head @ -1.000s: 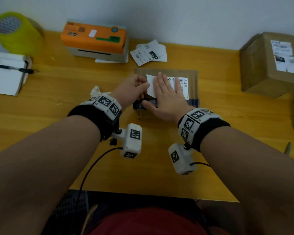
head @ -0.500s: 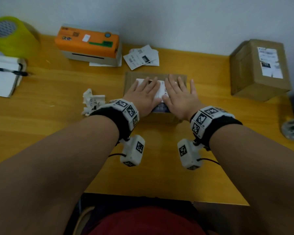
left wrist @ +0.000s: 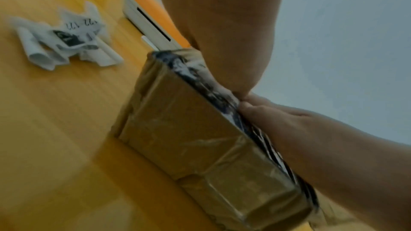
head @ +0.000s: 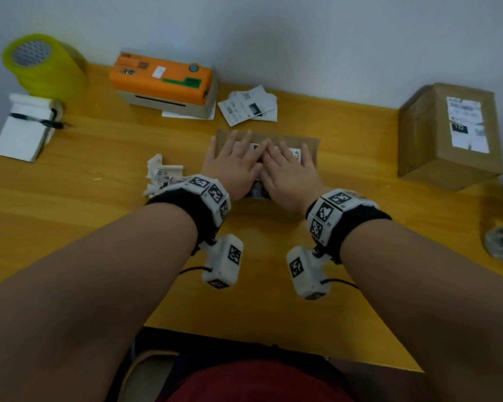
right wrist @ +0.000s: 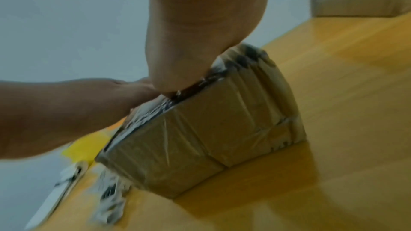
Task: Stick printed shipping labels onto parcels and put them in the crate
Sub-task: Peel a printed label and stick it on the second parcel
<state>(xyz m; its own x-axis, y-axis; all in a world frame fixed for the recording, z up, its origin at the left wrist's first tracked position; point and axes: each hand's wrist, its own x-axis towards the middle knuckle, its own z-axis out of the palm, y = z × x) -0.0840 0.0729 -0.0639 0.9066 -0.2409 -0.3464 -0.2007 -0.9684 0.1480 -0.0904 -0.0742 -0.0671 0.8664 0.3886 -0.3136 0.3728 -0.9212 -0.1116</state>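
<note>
A flat brown parcel [head: 311, 142] wrapped in clear tape lies on the yellow table, in the middle. A white shipping label [head: 296, 154] lies on its top, mostly hidden under my hands. My left hand [head: 233, 159] and right hand [head: 288, 166] both press flat on the label, fingers straight and spread, side by side. The wrist views show the parcel's taped front side [left wrist: 189, 129] [right wrist: 200, 138] with the heels of both palms on its top edge. No crate is in view.
An orange label printer [head: 163, 82] stands at the back, with loose printed labels [head: 249, 108] beside it. Crumpled label backing [head: 160, 177] lies left of my left hand. A labelled box [head: 450, 134] sits at right. Yellow tape rolls [head: 41, 65] and a notepad [head: 21, 132] are at far left.
My left hand went from pinching the label's left edge to lying flat on it. Both hands now press down side by side, and the head view has shifted.
</note>
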